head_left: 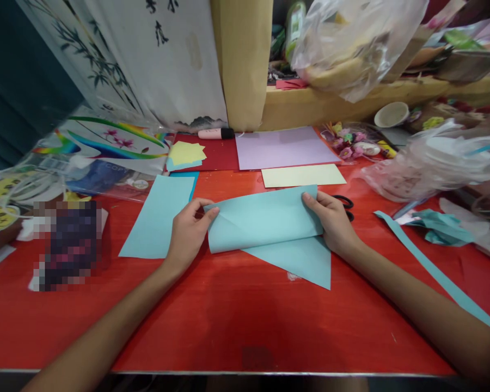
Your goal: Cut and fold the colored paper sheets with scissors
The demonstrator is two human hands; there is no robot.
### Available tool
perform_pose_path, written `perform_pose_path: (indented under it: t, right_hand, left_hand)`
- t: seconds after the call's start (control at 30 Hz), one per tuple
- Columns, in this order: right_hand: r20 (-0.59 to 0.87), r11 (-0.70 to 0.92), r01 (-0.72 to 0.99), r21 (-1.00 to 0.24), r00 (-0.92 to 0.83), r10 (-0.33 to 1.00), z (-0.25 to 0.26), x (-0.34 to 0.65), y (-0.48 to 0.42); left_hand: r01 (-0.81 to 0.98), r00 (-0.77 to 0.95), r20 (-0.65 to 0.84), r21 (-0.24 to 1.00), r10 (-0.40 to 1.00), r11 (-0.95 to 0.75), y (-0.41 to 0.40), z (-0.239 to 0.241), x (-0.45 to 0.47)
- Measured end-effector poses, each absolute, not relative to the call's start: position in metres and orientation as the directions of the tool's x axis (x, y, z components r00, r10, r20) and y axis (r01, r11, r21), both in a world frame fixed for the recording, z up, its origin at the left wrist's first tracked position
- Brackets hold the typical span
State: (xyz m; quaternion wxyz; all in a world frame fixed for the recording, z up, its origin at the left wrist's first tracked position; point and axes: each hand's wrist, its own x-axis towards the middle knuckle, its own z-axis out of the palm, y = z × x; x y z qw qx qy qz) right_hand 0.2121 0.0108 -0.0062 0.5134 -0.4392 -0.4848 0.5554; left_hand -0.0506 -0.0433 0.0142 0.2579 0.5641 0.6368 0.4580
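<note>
A sheet of light blue paper (265,220) is held up between my two hands, curled over on itself, with a pointed corner hanging below the fold. My left hand (190,231) pinches its left end between thumb and fingers. At the upper right edge, my right hand (330,218) grips the paper with the thumb on top. Black scissor handles (345,204) show just behind the right hand; the blades are hidden. Left of the held sheet, another light blue paper (147,228) lies flat, close to my left hand.
On the red table (212,326) lie a lilac sheet (281,147), a pale yellow strip (304,176), yellow paper pieces (185,154) and a marker (215,133). A long blue strip (436,272) and crumpled paper (445,226) lie right. Plastic bags (428,158) crowd the right side.
</note>
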Motion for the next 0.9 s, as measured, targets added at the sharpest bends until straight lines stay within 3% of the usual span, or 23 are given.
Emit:
perform_pose_path:
  t: [0.4,0.63,0.73,0.9]
  right_hand:
    - [0.035,0.024,-0.123,-0.992,-0.092,0.995,-0.006,0.212,0.01]
    - [0.336,0.324,0.11,-0.94,0.117,0.935,-0.003,0.209,-0.001]
    - [0.382,0.343,0.214,-0.915,0.183,0.906,0.0,0.208,-0.006]
    - [0.438,0.394,0.242,-0.887,0.17,0.883,0.008,0.206,-0.011]
  left_hand:
    - [0.488,-0.234,0.225,0.868,0.946,-0.085,-0.043,0.013,-0.05]
    - [0.555,-0.277,0.462,0.793,0.842,-0.252,-0.049,0.026,-0.046]
    - [0.577,-0.281,0.517,0.764,0.809,-0.288,-0.053,0.033,-0.045]
    - [0.632,-0.283,0.571,0.715,0.77,-0.297,-0.057,0.04,-0.044]
